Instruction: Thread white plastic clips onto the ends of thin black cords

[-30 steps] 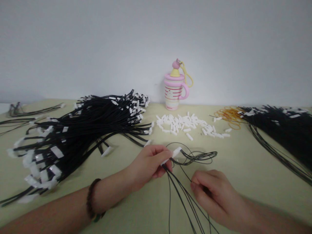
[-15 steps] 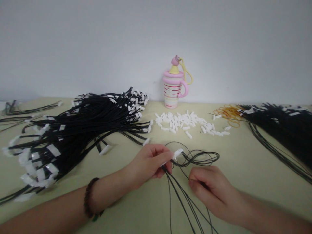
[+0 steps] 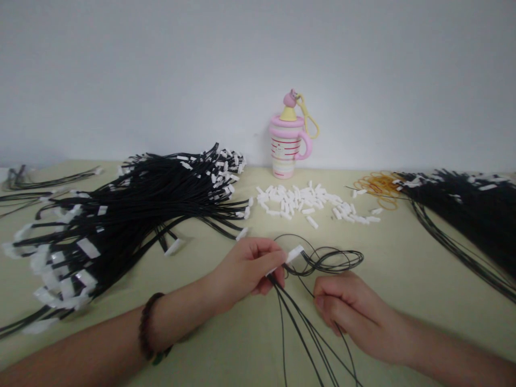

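My left hand [image 3: 250,270] pinches a small white connector [image 3: 293,253] from which several thin black wires [image 3: 300,322] run down toward me and loop [image 3: 330,260] off to the right. My right hand [image 3: 350,312] lies just right of those wires, fingers curled closed around one of them near the table. A bead bracelet [image 3: 147,334] circles my left wrist.
A big heap of black wire harnesses with white connectors [image 3: 133,212] fills the left side. Another black wire pile [image 3: 467,212] lies at the right, beside orange rubber bands [image 3: 377,185]. Loose white connectors [image 3: 312,203] are scattered mid-table before a pink lidded cup [image 3: 287,144].
My right hand has slid up and slightly left, closer to the wires and the left hand. The left hand keeps its pinch on the connector.
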A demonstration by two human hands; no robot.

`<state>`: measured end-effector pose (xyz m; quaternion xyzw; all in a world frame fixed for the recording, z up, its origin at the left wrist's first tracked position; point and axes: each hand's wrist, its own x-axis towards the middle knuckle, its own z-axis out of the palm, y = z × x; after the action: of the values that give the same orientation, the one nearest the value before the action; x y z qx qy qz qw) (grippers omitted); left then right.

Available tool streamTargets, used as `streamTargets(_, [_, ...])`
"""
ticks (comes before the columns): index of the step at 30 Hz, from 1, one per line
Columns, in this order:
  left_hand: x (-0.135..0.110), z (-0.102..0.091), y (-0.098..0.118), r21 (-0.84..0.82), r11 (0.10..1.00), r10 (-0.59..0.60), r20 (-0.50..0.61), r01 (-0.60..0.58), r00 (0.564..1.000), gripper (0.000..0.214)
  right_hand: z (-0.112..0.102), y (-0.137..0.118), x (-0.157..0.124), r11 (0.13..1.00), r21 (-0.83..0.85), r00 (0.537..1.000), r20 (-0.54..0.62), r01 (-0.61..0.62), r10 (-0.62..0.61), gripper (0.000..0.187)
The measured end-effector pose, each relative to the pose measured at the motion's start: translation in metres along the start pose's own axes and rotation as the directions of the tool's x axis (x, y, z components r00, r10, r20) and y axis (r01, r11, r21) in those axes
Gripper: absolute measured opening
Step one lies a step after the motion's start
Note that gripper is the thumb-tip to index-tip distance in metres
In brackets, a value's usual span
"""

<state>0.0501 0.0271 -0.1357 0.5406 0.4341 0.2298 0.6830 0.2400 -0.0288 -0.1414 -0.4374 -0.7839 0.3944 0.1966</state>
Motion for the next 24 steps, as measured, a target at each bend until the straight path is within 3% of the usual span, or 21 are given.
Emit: streamTargets(24, [0.0012, -0.0012, -0.0017, -0.019, 1.0, -0.002, 0.003, 0.002, 1.0, 0.028, 0.0026, 0.0078, -0.0036, 0.981, 0.195, 1.0, 0.029, 0.001, -0.007, 0.025])
